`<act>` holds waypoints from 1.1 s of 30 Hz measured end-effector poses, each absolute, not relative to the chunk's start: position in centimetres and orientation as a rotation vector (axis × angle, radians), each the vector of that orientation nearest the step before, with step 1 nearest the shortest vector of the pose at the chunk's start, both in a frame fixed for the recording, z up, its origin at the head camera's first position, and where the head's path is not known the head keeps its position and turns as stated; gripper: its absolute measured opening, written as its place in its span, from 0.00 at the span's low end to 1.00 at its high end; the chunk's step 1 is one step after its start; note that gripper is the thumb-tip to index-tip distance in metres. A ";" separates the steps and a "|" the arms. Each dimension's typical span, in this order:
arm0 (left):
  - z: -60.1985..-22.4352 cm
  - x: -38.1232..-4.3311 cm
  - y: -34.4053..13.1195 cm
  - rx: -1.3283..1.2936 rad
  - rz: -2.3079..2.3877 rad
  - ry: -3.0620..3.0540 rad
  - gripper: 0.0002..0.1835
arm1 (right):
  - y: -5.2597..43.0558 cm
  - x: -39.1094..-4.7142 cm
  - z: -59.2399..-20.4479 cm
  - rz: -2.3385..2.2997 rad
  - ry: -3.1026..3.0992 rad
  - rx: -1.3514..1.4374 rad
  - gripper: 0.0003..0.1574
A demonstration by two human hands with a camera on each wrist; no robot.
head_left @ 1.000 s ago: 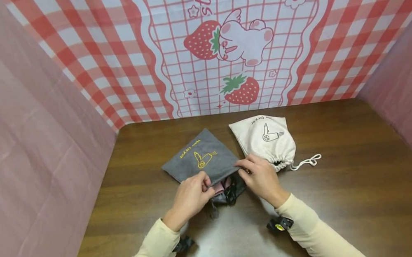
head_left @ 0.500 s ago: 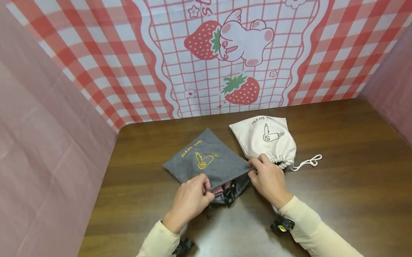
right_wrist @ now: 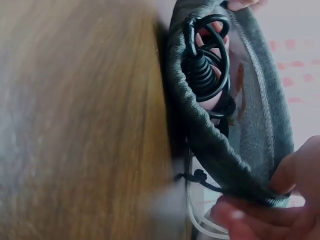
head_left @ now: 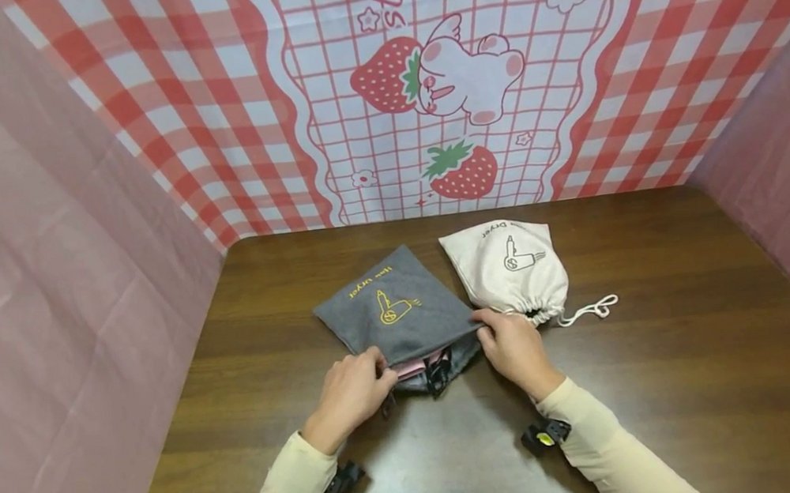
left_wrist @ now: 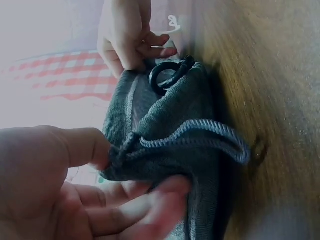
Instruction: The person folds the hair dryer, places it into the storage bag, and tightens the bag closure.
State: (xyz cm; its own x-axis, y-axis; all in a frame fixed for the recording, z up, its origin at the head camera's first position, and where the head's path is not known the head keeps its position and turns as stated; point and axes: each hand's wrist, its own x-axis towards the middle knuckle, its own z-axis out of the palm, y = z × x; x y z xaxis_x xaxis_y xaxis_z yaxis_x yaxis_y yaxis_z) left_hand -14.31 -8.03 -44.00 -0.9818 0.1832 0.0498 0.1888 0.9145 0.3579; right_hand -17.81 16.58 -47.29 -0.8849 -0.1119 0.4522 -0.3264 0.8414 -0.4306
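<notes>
A grey drawstring bag (head_left: 394, 314) with a yellow hair dryer print lies on the table, its mouth facing the person. My left hand (head_left: 350, 392) pinches the mouth's left corner between thumb and fingers, beside a grey drawstring loop (left_wrist: 200, 132). At the right corner, my right hand (head_left: 517, 352) pinches the rim, with a knotted cord end (right_wrist: 200, 176) hanging near it. Inside the open mouth show a coiled black cable (right_wrist: 202, 75) and something pink (head_left: 410, 369); the rest of the contents is hidden.
A full-looking white drawstring bag (head_left: 512, 275) with a hair dryer print lies just right of the grey one. Its white cord (head_left: 590, 310) trails right over the wooden table (head_left: 679, 378). A strawberry-patterned cloth (head_left: 425, 116) hangs behind, and pink cloth (head_left: 67, 254) at the sides.
The right hand has moved right along the rim to its corner. The left hand has slid left and slightly down. The bag's mouth is stretched wider.
</notes>
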 end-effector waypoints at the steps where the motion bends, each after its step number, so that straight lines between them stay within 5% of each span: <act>1: -44.0 -14.3 -8.1 -0.290 -0.579 -3.070 0.06 | 16.6 -17.8 -47.2 0.747 -2.606 0.343 0.13; 12: -42.1 -14.6 -10.0 -0.204 -1.335 -2.912 0.06 | 16.1 -16.3 -42.7 1.548 -2.507 0.471 0.13; 18: -39.3 -14.6 -10.5 -0.166 -1.661 -2.602 0.15 | 15.7 -14.5 -38.5 1.816 -2.271 0.577 0.12; 33: -37.1 -13.7 -11.2 -0.435 -1.439 -2.590 0.21 | 16.2 -13.8 -37.1 1.669 -2.233 0.549 0.12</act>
State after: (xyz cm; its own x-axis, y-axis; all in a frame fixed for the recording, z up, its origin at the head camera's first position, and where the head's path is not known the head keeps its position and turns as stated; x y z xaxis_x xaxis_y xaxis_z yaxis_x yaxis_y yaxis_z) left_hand -13.75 -11.19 -37.08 -0.9474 0.1796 0.2649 0.3199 0.4988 0.8056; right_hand -13.81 16.15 -37.13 -0.8822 -0.1231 0.4545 -0.4707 0.2525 -0.8454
